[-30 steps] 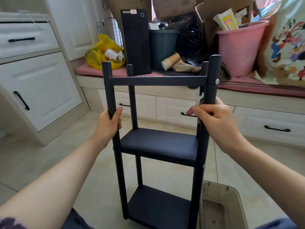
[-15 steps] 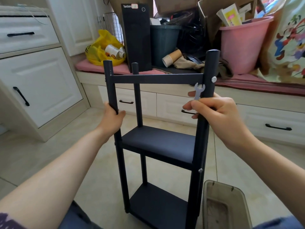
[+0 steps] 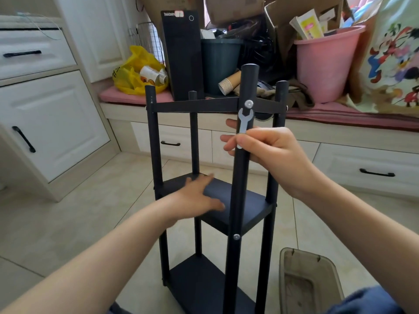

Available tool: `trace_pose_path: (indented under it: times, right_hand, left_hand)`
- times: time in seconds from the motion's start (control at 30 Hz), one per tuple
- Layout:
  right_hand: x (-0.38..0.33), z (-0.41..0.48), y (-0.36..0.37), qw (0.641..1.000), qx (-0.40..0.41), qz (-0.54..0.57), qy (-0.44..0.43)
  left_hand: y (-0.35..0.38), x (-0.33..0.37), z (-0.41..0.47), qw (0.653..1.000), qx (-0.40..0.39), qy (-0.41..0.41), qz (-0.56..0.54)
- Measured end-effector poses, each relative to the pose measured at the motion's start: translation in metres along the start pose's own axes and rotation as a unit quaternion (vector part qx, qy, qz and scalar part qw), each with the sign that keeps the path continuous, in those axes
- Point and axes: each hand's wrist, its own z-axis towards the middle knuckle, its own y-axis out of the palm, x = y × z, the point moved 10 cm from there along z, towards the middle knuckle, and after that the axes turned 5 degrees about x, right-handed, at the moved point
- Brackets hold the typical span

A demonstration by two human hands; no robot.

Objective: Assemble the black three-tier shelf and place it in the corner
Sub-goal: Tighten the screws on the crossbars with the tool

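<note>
OK, left grip point(image 3: 199, 197): fingers spread flat on the middle tier point(image 3: 256, 203) of the shelf point(image 3: 150, 132), blurred, low and left of the right grip point(image 3: 274, 155). Right grip wraps the near post point(image 3: 238, 189) and pinches the wrench point(image 3: 244, 120) upright along it. Bolt point(image 3: 248, 103) sits just above the wrench mouth, same vertical axis, so right grip is nearer. Shelf stands upright on the floor point(image 3: 90, 223).

Left hand point(image 3: 199, 197) blurred (fingers indistinct); shelf point(image 3: 255, 206) base cut off.

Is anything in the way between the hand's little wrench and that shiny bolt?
No. The right hand holds the wrench against the front post, its open end just under the bolt; nothing visible lies between.
</note>
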Motion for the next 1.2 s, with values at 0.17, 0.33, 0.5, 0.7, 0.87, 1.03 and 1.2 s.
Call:
trace_pose_path:
  times: [0.17,0.33,0.5,0.7,0.87,1.03,1.2]
  right_hand:
    - [-0.002,0.007,0.014,1.000,-0.017,-0.009,0.005]
    - [-0.002,0.011,0.021,1.000,-0.016,-0.009,0.016]
    - [-0.010,0.010,0.033,1.000,0.009,-0.016,-0.013]
    - [-0.015,0.008,0.030,0.998,0.041,-0.033,-0.043]
    - [-0.021,0.004,0.029,0.996,0.056,-0.041,-0.063]
    - [-0.032,0.002,0.032,0.995,0.044,-0.038,-0.077]
    - [-0.029,0.004,0.031,0.998,0.029,-0.024,-0.055]
  left_hand:
    - [0.012,0.035,-0.031,0.988,-0.102,0.079,-0.087]
    - [0.003,0.056,-0.043,0.952,-0.097,0.115,-0.268]
    - [-0.022,0.065,-0.047,0.931,0.104,0.189,-0.296]
    - [-0.018,0.068,-0.049,0.919,0.139,0.221,-0.295]
    - [-0.013,0.067,-0.051,0.910,0.102,0.216,-0.339]
    - [-0.010,0.071,-0.061,0.885,0.052,0.224,-0.405]
    - [-0.010,0.072,-0.065,0.887,0.042,0.213,-0.408]
